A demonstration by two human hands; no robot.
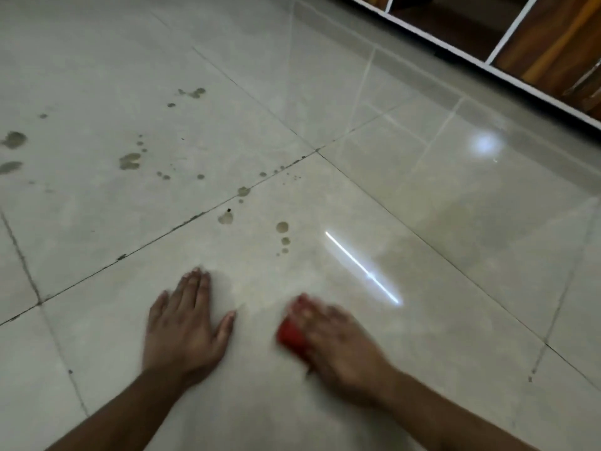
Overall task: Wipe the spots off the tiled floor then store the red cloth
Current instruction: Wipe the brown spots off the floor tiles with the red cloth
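Item: red cloth (290, 333), bunched under the blurred right hand (338, 336), which presses it to the tiled floor (422, 255); left hand (185, 327) lies flat and spread, holding nothing, just left of the cloth. Spots (282, 226) lie beyond the cloth, trailing up and left across the grout line; best wiped with firm overlapping passes. Open floor surrounds the cloth; shelving (487, 30) stands well beyond, upper right.

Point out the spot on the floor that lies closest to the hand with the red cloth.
The small spot at the bottom of the short column of three lies nearest the right hand pressing the red cloth. All other spots sit farther up or left.
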